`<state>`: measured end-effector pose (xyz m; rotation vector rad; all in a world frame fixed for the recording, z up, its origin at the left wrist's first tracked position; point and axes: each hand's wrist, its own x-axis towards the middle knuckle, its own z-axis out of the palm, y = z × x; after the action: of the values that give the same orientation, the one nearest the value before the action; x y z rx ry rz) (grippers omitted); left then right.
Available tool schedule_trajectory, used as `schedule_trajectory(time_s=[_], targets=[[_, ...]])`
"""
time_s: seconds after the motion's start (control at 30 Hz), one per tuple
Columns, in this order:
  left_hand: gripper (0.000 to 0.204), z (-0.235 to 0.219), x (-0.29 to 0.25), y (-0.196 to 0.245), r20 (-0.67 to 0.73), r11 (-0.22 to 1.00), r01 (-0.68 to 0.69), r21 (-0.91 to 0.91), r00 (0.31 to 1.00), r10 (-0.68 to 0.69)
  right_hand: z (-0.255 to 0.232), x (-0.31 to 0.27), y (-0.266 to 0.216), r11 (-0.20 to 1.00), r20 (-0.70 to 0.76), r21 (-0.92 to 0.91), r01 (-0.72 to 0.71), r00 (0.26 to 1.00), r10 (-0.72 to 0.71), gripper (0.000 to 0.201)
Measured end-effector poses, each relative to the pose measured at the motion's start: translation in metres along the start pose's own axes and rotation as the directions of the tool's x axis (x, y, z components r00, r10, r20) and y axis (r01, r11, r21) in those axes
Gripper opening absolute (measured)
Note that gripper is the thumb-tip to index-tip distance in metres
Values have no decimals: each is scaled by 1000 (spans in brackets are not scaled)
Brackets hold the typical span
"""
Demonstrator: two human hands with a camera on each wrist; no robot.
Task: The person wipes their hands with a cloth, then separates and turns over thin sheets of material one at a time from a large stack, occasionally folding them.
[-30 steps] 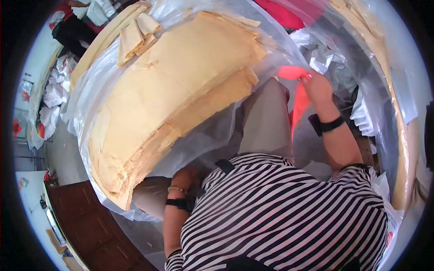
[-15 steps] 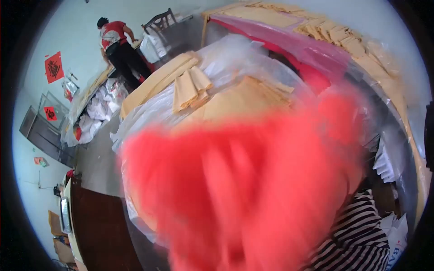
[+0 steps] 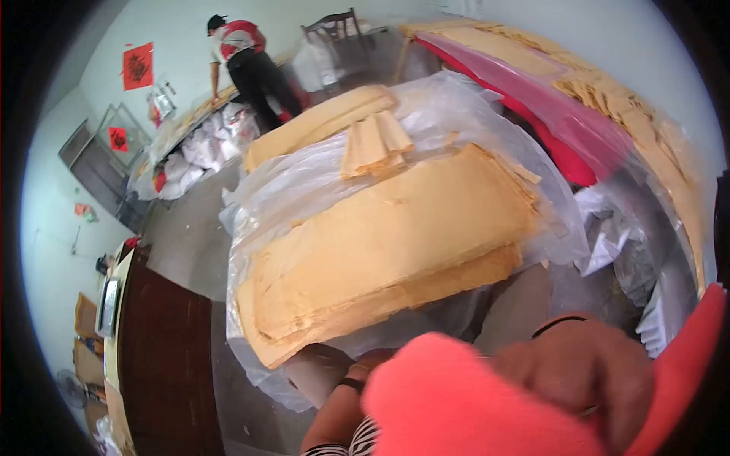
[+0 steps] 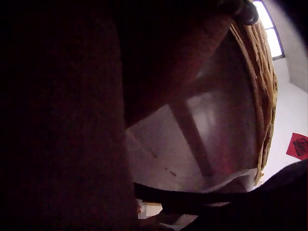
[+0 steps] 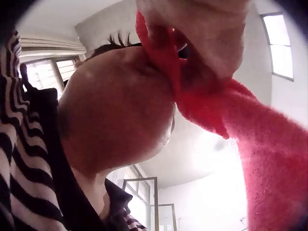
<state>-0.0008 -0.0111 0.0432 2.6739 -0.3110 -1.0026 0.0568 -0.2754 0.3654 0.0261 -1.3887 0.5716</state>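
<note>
Close to the head camera, the right hand (image 3: 582,376) grips a red-pink cloth (image 3: 471,403), parts of which hang on both sides of it. In the right wrist view the fingers of that hand (image 5: 202,38) curl round the cloth (image 5: 274,154), held up by the person's face. Low in the head view, the left hand (image 3: 372,359) lies near the lap below a stack of tan sheets (image 3: 380,235), its fingers mostly hidden behind the cloth. The left wrist view is too dark to show what that hand does.
Clear plastic sheeting (image 3: 262,197) lies under the stack. Folded tan pieces (image 3: 376,144) sit behind it. Another person (image 3: 255,64) bends over a far table at the back left. A brown cabinet (image 3: 171,357) stands at the left, and more tan sheets (image 3: 608,99) lie at the right.
The cloth came up from beside the right knee, covered much of the head view in a blur, then moved down and right with the right hand. The head view has tilted up.
</note>
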Motion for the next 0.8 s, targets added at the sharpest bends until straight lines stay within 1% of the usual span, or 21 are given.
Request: schedule_trajectory(time_s=[0.07, 0.13, 0.17, 0.2, 0.27, 0.33, 0.4, 0.47, 0.53, 0.57, 0.6, 0.63, 0.7, 0.8], targets=[[37, 8, 0, -4, -26, 1000, -9, 16, 1000, 9, 2, 5, 5, 996, -37, 23, 89, 995, -88, 38], [36, 48, 23, -23, -61, 998, 39, -57, 997, -43, -2, 11, 8, 991, -10, 50, 126, 992, -126, 39], [36, 37, 24, -24, -91, 994, 74, -83, 992, -82, -8, 15, 6, 990, 65, 87, 114, 991, -120, 35], [36, 32, 18, -24, -50, 993, 88, -73, 995, -92, -13, 18, 5, 988, 140, 121, 97, 984, -114, 32], [35, -25, -16, 19, 47, 995, 89, -43, 995, -87, -13, 24, 10, 979, 156, 203, 13, 987, -45, 29], [36, -15, -12, 11, 44, 996, 74, -40, 996, -73, -12, 27, 16, 962, 165, 268, -53, 986, 8, 27], [37, 3, -2, -4, 32, 998, 61, -32, 998, -60, -8, 28, 24, 973, 58, 224, -46, 998, 33, 29], [38, 15, 9, -16, 32, 998, 54, -30, 998, -53, 14, 25, 30, 1000, -169, 4, -1, 986, 1, 36], [39, 18, 14, -20, 45, 999, 44, -9, 998, -43, 17, 25, 30, 997, -218, 31, -76, 973, 81, 39], [40, 22, 15, -21, 56, 999, 36, 1, 998, -36, 12, 24, 32, 991, -232, 50, -124, 964, 132, 37], [39, 28, 12, -27, -35, 997, 68, -34, 997, -69, 9, 23, 33, 985, -207, 76, -152, 964, 165, 36], [39, 33, 16, -29, -50, 997, 66, -50, 996, -68, 5, 22, 37, 979, -179, 88, -184, 964, 197, 34], [38, 36, 20, -30, -23, 998, 45, -54, 999, -47, 0, 20, 44, 970, -141, 88, -227, 961, 238, 32], [38, 40, 21, -36, -27, 997, 59, -54, 998, -60, -4, 18, 42, 966, -38, 83, -244, 968, 247, 31]])
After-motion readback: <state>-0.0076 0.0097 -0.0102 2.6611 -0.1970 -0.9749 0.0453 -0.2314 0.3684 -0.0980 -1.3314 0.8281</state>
